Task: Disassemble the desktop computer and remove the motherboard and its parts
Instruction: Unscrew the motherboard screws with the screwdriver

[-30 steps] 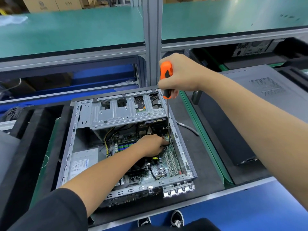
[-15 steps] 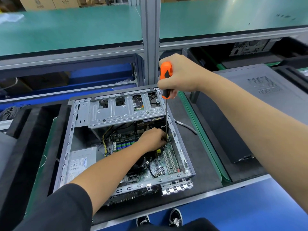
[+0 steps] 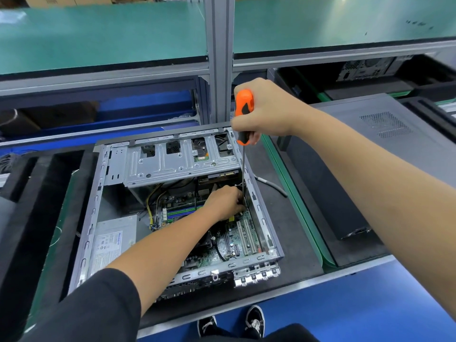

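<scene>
Head view shows little has changed: my right hand (image 3: 265,112) still grips the orange screwdriver (image 3: 243,114) upright, my left hand (image 3: 225,202) still pinches near its tip on the motherboard (image 3: 237,240) inside the case (image 3: 261,213), so the screw seems unfinished.

Bright, even overhead light fills the scene, with a pale glare patch on the green shelf (image 3: 345,23) at upper right. Shadows are soft; the computer case (image 3: 261,218) interior is dimmer. Wide-angle distortion bows straight edges near the borders. Focus is mostly sharp.
</scene>
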A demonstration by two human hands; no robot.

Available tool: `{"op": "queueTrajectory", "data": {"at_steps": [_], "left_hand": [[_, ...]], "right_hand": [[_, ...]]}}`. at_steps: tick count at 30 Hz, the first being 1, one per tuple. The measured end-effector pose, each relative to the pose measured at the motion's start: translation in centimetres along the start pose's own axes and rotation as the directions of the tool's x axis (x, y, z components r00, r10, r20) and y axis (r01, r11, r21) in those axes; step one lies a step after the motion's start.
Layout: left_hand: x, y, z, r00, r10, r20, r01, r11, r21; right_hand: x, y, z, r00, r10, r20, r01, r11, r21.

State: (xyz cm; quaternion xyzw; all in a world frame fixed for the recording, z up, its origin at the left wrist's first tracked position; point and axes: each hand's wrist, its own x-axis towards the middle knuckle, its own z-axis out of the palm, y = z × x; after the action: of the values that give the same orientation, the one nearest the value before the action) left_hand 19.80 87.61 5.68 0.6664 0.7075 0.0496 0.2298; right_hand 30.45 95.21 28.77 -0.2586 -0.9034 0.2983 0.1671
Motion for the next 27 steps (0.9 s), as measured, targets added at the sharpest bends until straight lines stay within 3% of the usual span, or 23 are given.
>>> {"op": "queueTrajectory", "data": {"at_steps": [27], "left_hand": [[0.3,-0.1,0.6,0.998,0.006,-0.069,-0.002,0.998,0.060]], "right_hand": [[0.2,-0.1,-1.1,0.997,0.038,0.070,-0.036,0.999,-0.032]]}}
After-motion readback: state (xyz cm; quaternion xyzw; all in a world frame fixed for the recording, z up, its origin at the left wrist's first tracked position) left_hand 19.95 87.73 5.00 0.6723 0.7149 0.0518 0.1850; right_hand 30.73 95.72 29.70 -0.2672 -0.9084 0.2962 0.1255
